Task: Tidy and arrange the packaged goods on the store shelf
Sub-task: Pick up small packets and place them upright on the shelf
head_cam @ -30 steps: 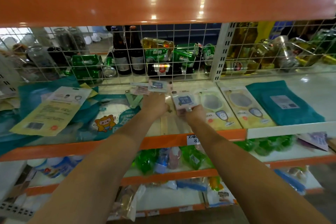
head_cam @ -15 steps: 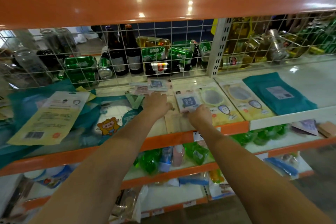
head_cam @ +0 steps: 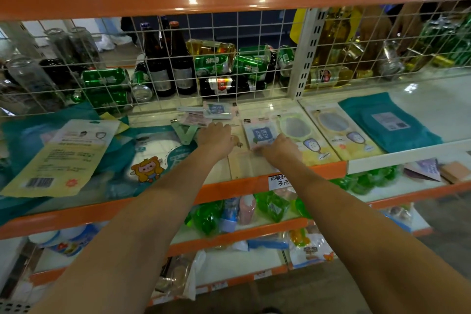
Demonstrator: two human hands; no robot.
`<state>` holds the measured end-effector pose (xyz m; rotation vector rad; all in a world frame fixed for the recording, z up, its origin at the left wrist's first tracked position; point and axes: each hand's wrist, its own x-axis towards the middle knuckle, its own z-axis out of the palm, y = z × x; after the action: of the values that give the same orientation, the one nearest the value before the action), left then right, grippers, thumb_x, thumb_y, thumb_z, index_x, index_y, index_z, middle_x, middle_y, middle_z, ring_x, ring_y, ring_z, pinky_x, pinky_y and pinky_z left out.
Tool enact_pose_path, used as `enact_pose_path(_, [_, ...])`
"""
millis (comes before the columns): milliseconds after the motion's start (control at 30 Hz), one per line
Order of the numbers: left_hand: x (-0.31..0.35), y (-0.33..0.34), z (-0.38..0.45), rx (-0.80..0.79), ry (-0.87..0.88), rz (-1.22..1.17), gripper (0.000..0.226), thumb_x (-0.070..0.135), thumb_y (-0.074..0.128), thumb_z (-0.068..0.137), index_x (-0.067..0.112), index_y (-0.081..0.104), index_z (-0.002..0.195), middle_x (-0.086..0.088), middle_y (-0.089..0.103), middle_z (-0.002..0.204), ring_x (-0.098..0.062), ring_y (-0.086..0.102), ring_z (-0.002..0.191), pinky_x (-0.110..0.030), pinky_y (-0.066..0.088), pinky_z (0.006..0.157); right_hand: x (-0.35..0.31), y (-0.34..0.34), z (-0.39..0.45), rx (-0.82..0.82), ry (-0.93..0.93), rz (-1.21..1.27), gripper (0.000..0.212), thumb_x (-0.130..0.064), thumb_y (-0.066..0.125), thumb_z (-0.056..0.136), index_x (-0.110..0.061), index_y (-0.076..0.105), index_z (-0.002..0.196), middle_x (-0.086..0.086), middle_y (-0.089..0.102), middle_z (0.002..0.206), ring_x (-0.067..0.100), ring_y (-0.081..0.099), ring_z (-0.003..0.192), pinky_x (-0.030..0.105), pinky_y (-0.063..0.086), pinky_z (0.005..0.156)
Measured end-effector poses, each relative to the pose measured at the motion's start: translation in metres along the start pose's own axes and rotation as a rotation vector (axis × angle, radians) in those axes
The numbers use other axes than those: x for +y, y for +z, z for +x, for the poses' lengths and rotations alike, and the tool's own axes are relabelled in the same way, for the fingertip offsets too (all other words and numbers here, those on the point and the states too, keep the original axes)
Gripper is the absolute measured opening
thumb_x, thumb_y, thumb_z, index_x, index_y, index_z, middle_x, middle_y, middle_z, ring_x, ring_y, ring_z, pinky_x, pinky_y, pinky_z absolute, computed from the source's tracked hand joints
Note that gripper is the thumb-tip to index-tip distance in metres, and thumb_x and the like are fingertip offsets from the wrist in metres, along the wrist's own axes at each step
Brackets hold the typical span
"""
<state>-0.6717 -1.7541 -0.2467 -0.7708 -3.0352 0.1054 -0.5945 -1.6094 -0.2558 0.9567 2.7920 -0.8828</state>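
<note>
Far left on the white shelf board with the orange front rail (head_cam: 163, 205), a pale yellow flat packet with a barcode (head_cam: 61, 158) lies crooked across a heap of teal plastic bags (head_cam: 23, 135), and beside it sits a teal-and-white pack printed with a cartoon animal (head_cam: 150, 160). That side looks unsorted, everything overlapping at angles.

Next along, the left hand (head_cam: 215, 139) lies palm down over a clear flat sachet with a tan card inside (head_cam: 239, 160), fingers reaching toward a loose cluster of 3 or so small pink and blue sachets (head_cam: 209, 113) near the white wire mesh back (head_cam: 229, 79). Its fingertips are hidden by its own knuckles, so I cannot tell if it pinches anything; it seems to be pressing the sachet flat.

Just right of it, the right hand (head_cam: 280, 149) grasps the near edge of a small white sachet with a blue square label (head_cam: 260, 132), thumb side curled at its bottom corner, probably to square it against its neighbours. This sachet overlaps the first of 2 yellow carded packs showing an oval mirror shape (head_cam: 303, 140), which already lie in a neat row.

Furthest right rests a flat teal pouch with a white label (head_cam: 390, 125), parallel to the cards.
</note>
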Motion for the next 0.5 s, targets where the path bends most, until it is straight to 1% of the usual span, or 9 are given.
enact_pose_path(67, [0.001, -0.002, 0.003, 0.015, 0.006, -0.042, 0.034, 0.033, 0.039, 0.097, 0.011, 0.053, 0.118, -0.012, 0.055, 0.120, -0.029, 0.052, 0.107, -0.039, 0.042, 0.084, -0.004, -0.010, 0.003, 0.018, -0.051, -0.076, 0.071, -0.046, 0.063, 0.085, -0.005, 0.036, 0.137, 0.013, 0.046, 0.134, 0.031, 0.046, 0.125, 0.040, 0.042, 0.098])
enact_pose_path(133, [0.000, -0.006, 0.006, 0.034, 0.022, -0.080, 0.032, 0.032, 0.044, 0.095, 0.012, 0.055, 0.116, -0.010, 0.058, 0.117, -0.028, 0.054, 0.104, -0.037, 0.043, 0.082, -0.011, -0.020, 0.009, 0.021, -0.122, -0.140, 0.062, -0.036, 0.058, 0.090, -0.003, 0.035, 0.137, 0.016, 0.042, 0.137, 0.034, 0.044, 0.127, 0.041, 0.041, 0.100])
enact_pose_path(233, [-0.003, -0.012, 0.011, 0.050, 0.054, -0.095, 0.034, 0.030, 0.047, 0.095, 0.013, 0.055, 0.123, -0.010, 0.058, 0.122, -0.027, 0.055, 0.108, -0.037, 0.046, 0.088, -0.026, -0.031, 0.023, 0.044, -0.202, -0.195, 0.050, -0.030, 0.055, 0.092, -0.005, 0.040, 0.132, 0.016, 0.044, 0.134, 0.033, 0.045, 0.124, 0.041, 0.042, 0.099])
enact_pose_path(300, [-0.005, -0.018, 0.016, 0.048, 0.049, -0.095, 0.035, 0.029, 0.049, 0.095, 0.014, 0.054, 0.125, -0.011, 0.057, 0.125, -0.028, 0.055, 0.111, -0.037, 0.046, 0.088, -0.040, -0.034, 0.030, 0.068, -0.252, -0.212, 0.044, -0.027, 0.055, 0.091, -0.009, 0.045, 0.129, 0.014, 0.046, 0.132, 0.031, 0.046, 0.122, 0.040, 0.042, 0.097])
enact_pose_path(367, [-0.008, -0.025, 0.021, 0.052, 0.038, -0.082, 0.035, 0.029, 0.049, 0.095, 0.014, 0.054, 0.127, -0.012, 0.055, 0.127, -0.028, 0.052, 0.114, -0.037, 0.044, 0.089, -0.053, -0.036, 0.035, 0.084, -0.307, -0.230, 0.042, -0.026, 0.056, 0.090, -0.011, 0.048, 0.129, 0.012, 0.048, 0.132, 0.029, 0.046, 0.121, 0.039, 0.042, 0.096])
enact_pose_path(500, [-0.015, -0.036, 0.029, 0.087, 0.031, -0.059, 0.040, 0.032, 0.045, 0.097, 0.014, 0.049, 0.132, -0.012, 0.049, 0.134, -0.029, 0.045, 0.123, -0.040, 0.038, 0.098, -0.071, -0.034, 0.043, 0.102, -0.422, -0.249, 0.045, -0.024, 0.058, 0.089, -0.013, 0.049, 0.131, 0.011, 0.049, 0.132, 0.028, 0.046, 0.123, 0.039, 0.042, 0.097])
